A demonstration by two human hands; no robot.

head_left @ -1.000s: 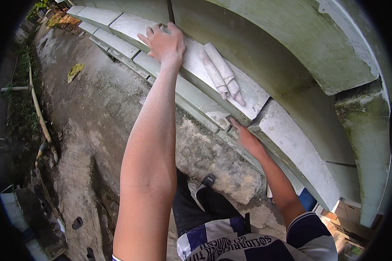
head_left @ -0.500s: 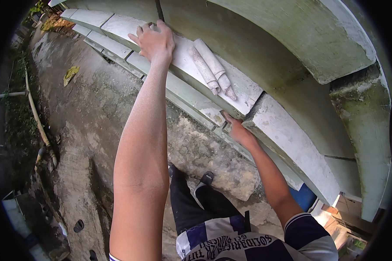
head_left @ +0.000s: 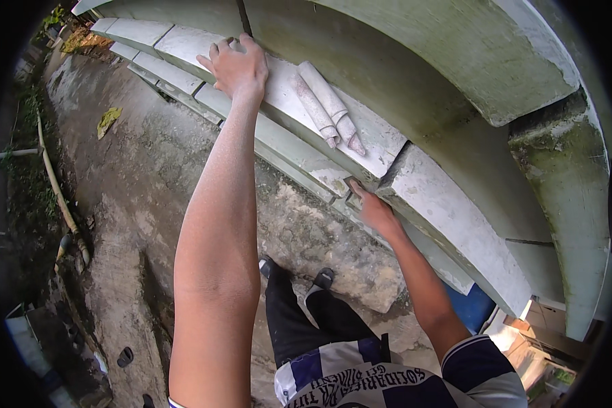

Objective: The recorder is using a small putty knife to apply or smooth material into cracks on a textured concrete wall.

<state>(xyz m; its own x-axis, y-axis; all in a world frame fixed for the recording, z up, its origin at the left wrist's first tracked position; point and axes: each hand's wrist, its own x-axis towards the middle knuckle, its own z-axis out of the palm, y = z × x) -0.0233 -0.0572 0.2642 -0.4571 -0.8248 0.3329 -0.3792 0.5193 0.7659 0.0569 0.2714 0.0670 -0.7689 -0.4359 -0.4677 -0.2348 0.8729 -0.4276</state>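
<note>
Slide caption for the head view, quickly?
Left hand spread over a white ledge, two pale cylindrical rolls alongside; right hand at the pale-green ledge below.

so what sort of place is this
Probably an outdoor lane or yard beside a building: there's rough, stained ground, a pipe near its left edge, and a greenish wall with white-topped ledges.

Dark capital lettering (head_left: pixel 385 376) is printed in several rows across the white-and-dark-blue shirt (head_left: pixel 330 360), located between five and six o'clock in the head view. Some letters are distorted by folds in the cloth.
</note>
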